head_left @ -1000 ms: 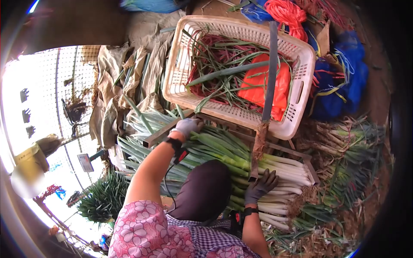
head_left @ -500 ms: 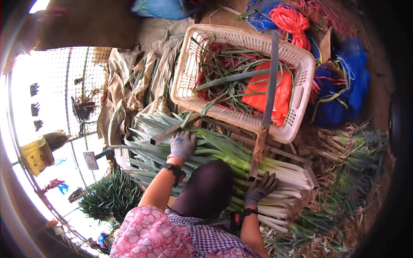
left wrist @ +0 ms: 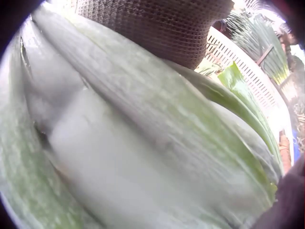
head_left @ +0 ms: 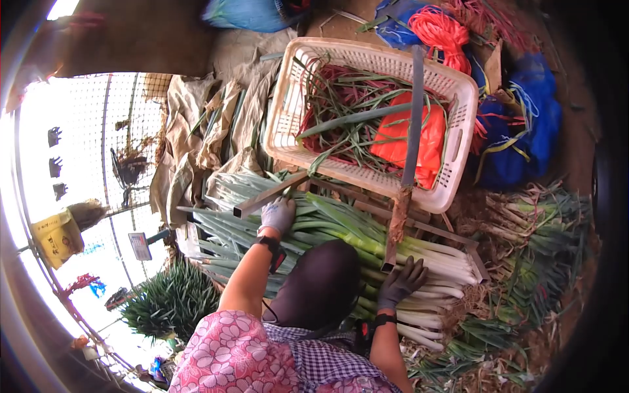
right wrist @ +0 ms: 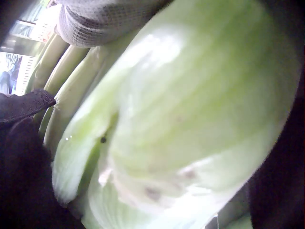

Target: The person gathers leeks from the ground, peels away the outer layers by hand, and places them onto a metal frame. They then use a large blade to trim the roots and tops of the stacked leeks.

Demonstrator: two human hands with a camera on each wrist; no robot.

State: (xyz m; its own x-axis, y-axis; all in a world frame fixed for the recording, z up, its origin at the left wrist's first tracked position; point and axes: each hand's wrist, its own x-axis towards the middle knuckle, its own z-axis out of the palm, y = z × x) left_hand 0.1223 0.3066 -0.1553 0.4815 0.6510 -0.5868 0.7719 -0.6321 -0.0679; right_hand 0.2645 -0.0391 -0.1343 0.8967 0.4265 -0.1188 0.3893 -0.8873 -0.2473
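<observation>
The left hand (head_left: 278,215), in a pale grey glove, lies palm down with fingers fairly straight on the green leafy end of the bundle of leeks (head_left: 367,252), pressing rather than gripping. The right hand (head_left: 400,283), in a dark glove, rests with fingers spread on the white stalks near the root end, also closing round nothing. In both wrist views the leek skin fills the frame, too close and blurred for detail. The bundle lies crosswise in front of the person, inside a metal frame (head_left: 268,195) whose bar runs just beyond the left hand. A rusty upright bar (head_left: 398,223) crosses the leeks between the hands. Beyond it stands a white plastic basket (head_left: 462,131) holding green trimmings and an orange bag (head_left: 398,134). More leeks (head_left: 531,229) lie on the ground to the right
</observation>
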